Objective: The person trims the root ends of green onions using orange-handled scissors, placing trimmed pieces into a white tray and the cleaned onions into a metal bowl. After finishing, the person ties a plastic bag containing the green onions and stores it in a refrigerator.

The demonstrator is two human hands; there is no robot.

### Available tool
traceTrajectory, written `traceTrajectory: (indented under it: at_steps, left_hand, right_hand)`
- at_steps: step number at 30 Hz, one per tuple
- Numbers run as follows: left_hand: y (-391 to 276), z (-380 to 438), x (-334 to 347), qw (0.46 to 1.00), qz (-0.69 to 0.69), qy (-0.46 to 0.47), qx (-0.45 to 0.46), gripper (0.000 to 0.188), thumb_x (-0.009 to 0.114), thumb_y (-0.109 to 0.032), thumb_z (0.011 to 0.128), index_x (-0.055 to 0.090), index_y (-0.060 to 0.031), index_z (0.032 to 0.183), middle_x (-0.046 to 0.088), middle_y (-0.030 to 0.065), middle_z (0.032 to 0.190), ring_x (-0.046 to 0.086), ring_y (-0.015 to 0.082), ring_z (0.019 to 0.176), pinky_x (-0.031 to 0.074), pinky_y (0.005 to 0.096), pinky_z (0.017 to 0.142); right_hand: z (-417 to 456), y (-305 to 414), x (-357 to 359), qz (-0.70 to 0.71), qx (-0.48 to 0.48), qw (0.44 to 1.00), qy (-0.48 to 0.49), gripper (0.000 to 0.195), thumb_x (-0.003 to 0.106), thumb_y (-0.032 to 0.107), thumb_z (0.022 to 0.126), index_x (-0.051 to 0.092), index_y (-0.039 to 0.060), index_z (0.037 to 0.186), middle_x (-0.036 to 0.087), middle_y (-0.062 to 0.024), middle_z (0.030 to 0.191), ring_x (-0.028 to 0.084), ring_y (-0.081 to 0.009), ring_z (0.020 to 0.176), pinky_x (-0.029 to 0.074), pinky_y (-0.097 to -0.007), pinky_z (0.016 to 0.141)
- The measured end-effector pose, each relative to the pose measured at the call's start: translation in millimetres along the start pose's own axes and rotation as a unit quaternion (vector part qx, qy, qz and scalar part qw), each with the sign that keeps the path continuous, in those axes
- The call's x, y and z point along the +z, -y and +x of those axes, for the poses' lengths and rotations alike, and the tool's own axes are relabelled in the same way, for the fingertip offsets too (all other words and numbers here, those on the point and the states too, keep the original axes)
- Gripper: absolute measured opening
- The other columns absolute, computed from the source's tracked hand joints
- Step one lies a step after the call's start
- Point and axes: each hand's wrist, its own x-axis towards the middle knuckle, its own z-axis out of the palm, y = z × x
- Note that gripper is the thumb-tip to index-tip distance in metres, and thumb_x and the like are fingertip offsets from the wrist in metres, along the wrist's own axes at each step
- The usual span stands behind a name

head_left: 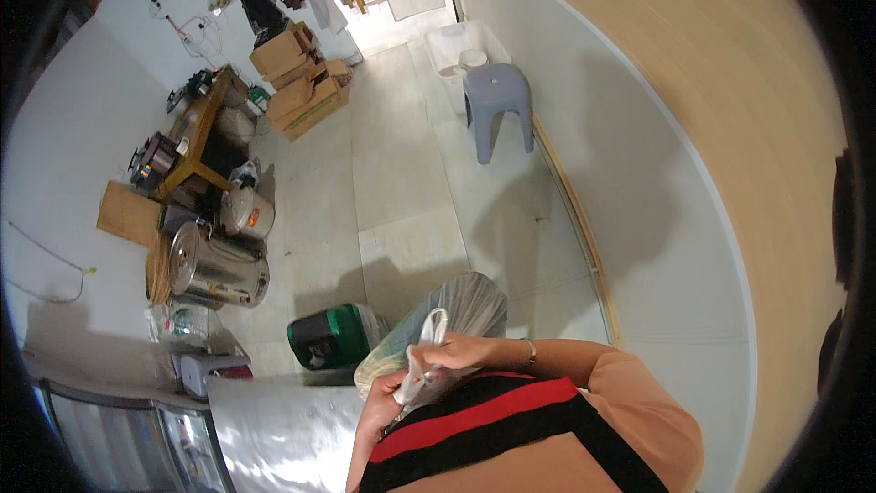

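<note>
A large, translucent plastic bag (465, 301) hangs in front of my body, bulging with pale contents that I cannot make out. My right hand (460, 352), with a bracelet at its wrist, grips the white gathered top of the bag, and a handle loop stands up beside the thumb. Just below and to the left, my left hand (384, 394) pinches another part of the same white plastic. Beyond the bag, on its left, a green and black bin (332, 335) with a plastic liner lies close by on the floor.
A metal-topped counter (280, 424) is at lower left. Along the left wall are a steel pot (219, 267), a white bucket (248, 212) and a wooden table (205, 123). Cardboard boxes (304, 99) stand near the doorway. A grey plastic stool (498, 92) stands by the right wall.
</note>
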Motion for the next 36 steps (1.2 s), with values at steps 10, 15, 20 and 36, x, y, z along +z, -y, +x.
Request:
traceTrajectory:
  at_steps: [10,15,20,36]
  left_hand:
    - [-105.0,210.7,-56.0,0.989,-0.002,0.142,-0.038,0.022,0.053,-0.014,0.093,0.066,-0.0028,0.107,0.065,-0.0025,0.094,0.055,0.0067,0.088,0.045,0.023,0.077]
    - [-146.1,302.5,-85.7,0.984,0.063,0.167,0.002,0.026,0.05,-0.02,0.096,0.063,-0.0011,0.109,0.064,0.0015,0.094,0.055,0.0081,0.089,0.045,0.0243,0.079]
    - [-165.3,397.3,-112.7,0.984,0.057,0.156,0.063,0.029,0.048,-0.023,0.098,0.061,-0.0011,0.111,0.063,0.0012,0.099,0.054,0.0099,0.093,0.045,0.0253,0.082]
    - [-324.7,642.1,-166.9,0.994,-0.095,-0.021,-0.042,0.031,0.047,-0.025,0.097,0.062,0.0016,0.104,0.063,0.0018,0.092,0.056,0.0124,0.083,0.046,0.0257,0.073]
  right_hand:
    - [93.4,60.1,-156.7,0.099,0.091,0.981,-0.138,0.057,0.034,0.052,0.097,0.066,0.0045,0.092,0.063,-0.001,0.082,0.055,-0.0125,0.072,0.045,-0.0258,0.065]
    - [118.1,99.3,-230.8,0.077,-0.013,0.99,-0.117,0.045,0.05,0.046,0.095,0.067,0.005,0.095,0.064,-0.0003,0.085,0.056,-0.0108,0.077,0.046,-0.026,0.068]
    - [150.1,171.5,-308.1,-0.034,-0.015,0.992,-0.12,0.03,0.06,0.034,0.09,0.066,0.005,0.099,0.065,-0.0009,0.088,0.057,-0.0105,0.084,0.047,-0.0259,0.074]
    - [346.0,292.7,-572.2,-0.425,-0.271,0.841,-0.196,0.038,0.063,0.011,0.077,0.05,0.0091,0.113,0.058,-0.0143,0.094,0.06,-0.0373,0.089,0.05,-0.043,0.07]
